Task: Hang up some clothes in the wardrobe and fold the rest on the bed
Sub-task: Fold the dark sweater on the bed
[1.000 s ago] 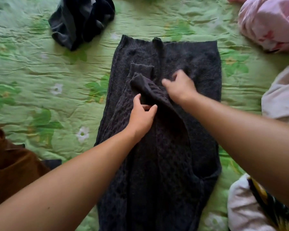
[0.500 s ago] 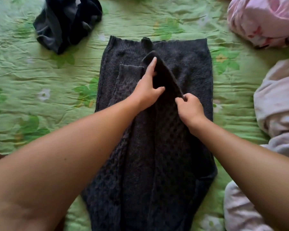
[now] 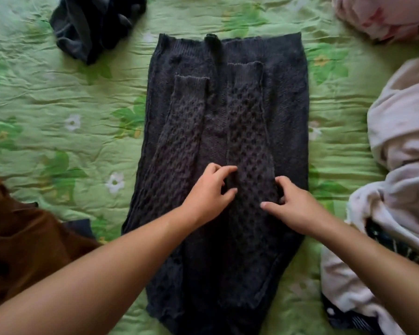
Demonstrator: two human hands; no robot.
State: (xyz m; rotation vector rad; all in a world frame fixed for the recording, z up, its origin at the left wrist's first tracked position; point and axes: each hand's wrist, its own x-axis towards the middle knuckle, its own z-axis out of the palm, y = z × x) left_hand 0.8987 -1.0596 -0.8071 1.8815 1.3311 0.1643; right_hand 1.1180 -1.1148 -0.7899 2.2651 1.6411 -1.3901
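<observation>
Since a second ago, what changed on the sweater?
The right sleeve, held up bunched earlier, now lies flat beside the left sleeve. The left hand and right hand drew back toward the person; their fingers curl at its edges. The sweater body, left sleeve and other clothes stayed put.

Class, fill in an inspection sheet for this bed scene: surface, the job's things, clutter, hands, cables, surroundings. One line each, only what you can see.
Surface: green floral bedspread, wrinkled.
Job's things: dark grey knitted sweater lies flat; left sleeve and right sleeve are both folded in over the body, side by side.
Clutter: dark navy garment crumpled at top left; brown garment at left; pink floral bundle at top right; pale garments heaped at right, with a dark patterned cloth among them.
Hands: left hand and right hand grip the right sleeve by its two edges.
Cables: nothing seen.
Surroundings: nothing seen beyond the bed.
</observation>
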